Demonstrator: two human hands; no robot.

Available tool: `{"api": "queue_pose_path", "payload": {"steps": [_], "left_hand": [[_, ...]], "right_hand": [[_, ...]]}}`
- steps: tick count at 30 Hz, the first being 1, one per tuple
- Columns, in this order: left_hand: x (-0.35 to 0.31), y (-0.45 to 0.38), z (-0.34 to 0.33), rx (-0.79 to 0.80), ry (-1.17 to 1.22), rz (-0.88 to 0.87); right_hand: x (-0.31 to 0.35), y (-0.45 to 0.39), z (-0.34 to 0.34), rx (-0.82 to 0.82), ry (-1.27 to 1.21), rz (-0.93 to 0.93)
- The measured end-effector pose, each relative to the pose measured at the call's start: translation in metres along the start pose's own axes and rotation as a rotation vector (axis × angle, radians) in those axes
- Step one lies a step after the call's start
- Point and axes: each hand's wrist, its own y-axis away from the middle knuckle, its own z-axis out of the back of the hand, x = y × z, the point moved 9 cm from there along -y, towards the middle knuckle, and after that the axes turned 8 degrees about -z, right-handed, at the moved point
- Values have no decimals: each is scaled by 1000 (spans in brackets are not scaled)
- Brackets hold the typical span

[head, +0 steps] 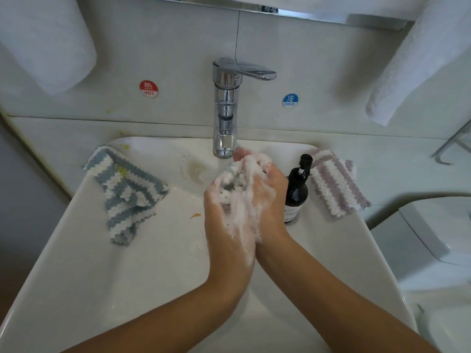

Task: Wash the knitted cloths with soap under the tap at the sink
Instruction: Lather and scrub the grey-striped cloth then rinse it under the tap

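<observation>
Over the middle of the white sink (84, 250), my left hand (226, 225) and my right hand (270, 192) are pressed together around a bunched grey knitted cloth (233, 183). Thick white lather covers the cloth and both hands, so little of the cloth shows. The chrome tap (225, 115) stands just behind them; no water stream is visible. A blue-and-white striped knitted cloth (125, 192) lies crumpled on the sink's left rim. A pink-and-white striped knitted cloth (334, 182) lies on the right rim. A black pump soap bottle (297, 191) stands right beside my right hand.
White towels hang at the upper left (43, 39) and upper right (418, 62). Red HOT (148, 88) and blue COLD (290, 100) stickers flank the tap on the wall. A white toilet (433, 238) stands to the right of the sink. A small orange speck (195, 215) lies in the basin.
</observation>
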Motion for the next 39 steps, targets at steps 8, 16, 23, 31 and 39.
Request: {"api": "queue_pose_path", "payload": {"steps": [8, 16, 23, 31, 39], "left_hand": [[-29, -11, 15, -82, -258, -200], [-38, -38, 22, -57, -364, -266], [-26, -22, 11, 60, -425, -294], [-41, -51, 21, -4, -466, -350], [-24, -50, 26, -59, -380, -170]], "right_hand": [[17, -5, 12, -68, 371, 148], [-4, -7, 9, -72, 522, 220], [10, -15, 11, -217, 496, 210], [-20, 0, 9, -90, 810, 270], [8, 2, 0, -148, 721, 352]]}}
